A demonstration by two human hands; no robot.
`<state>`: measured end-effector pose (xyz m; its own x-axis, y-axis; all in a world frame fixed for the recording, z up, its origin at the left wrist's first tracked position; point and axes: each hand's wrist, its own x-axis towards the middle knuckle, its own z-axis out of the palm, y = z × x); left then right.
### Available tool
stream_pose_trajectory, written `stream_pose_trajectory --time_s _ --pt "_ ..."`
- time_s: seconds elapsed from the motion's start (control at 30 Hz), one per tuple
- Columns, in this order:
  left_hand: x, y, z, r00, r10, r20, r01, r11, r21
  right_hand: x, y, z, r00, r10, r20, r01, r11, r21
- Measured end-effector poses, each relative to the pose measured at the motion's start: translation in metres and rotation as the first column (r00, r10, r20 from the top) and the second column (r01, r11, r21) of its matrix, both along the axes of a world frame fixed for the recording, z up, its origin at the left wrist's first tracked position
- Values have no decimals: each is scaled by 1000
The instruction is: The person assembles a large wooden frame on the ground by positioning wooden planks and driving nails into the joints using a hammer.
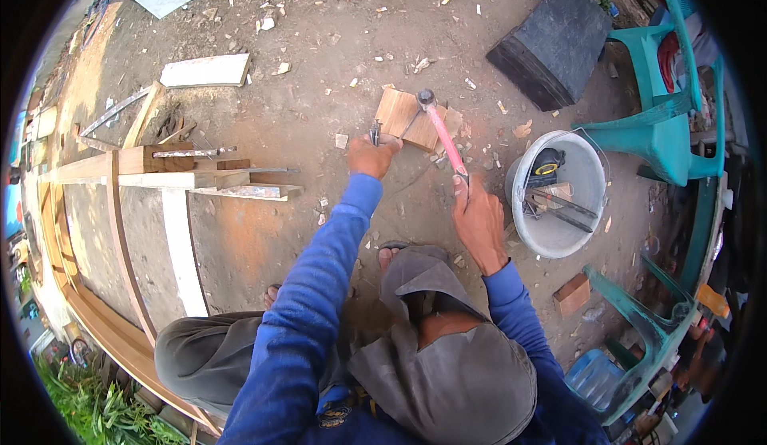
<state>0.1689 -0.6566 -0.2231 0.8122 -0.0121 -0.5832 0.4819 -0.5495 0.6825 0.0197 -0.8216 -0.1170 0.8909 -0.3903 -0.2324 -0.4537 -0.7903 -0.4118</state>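
Note:
My right hand (479, 221) is closed around the pinkish-red handle of a hammer (446, 143). The hammer's dark head (426, 97) is over a wooden block (395, 112) lying on the ground. At the near left edge of that block, my left hand (372, 156) is closed on a dark metal tool (375, 132), whose kind is mostly hidden by the fingers. A thin metal rod (411, 124) slants across the block from beside my left fingers toward the hammer head; whether it belongs to the same tool I cannot tell.
On the right stand a white bucket (518, 193) holding tools, a black box-like block (551, 41) and green plastic chairs (655, 141). Long timbers (120, 165) lie at left, near a pale board (206, 70). A reddish brick-shaped block (572, 296) and scattered wood chips lie on the dirt.

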Motion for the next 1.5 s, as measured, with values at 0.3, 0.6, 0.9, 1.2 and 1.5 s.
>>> stream_pose_trajectory --time_s 0.3,0.6,0.9,1.2,1.5 --pt "2 -5 -34 996 24 82 -34 992 121 -9 -1 -17 984 -70 166 45 988 150" --pt "13 12 -62 986 164 -1 -164 986 25 -3 3 -36 995 -72 69 62 988 141" --pt "-52 -16 50 994 -95 45 103 960 -259 -33 -29 -41 913 -264 311 175 942 285" --pt "-79 34 58 975 85 -206 -171 880 -444 23 45 53 960 215 -181 -134 916 379" --pt "-73 63 195 822 262 -506 -564 494 -661 83 55 143 948 -16 -318 237 701 673"
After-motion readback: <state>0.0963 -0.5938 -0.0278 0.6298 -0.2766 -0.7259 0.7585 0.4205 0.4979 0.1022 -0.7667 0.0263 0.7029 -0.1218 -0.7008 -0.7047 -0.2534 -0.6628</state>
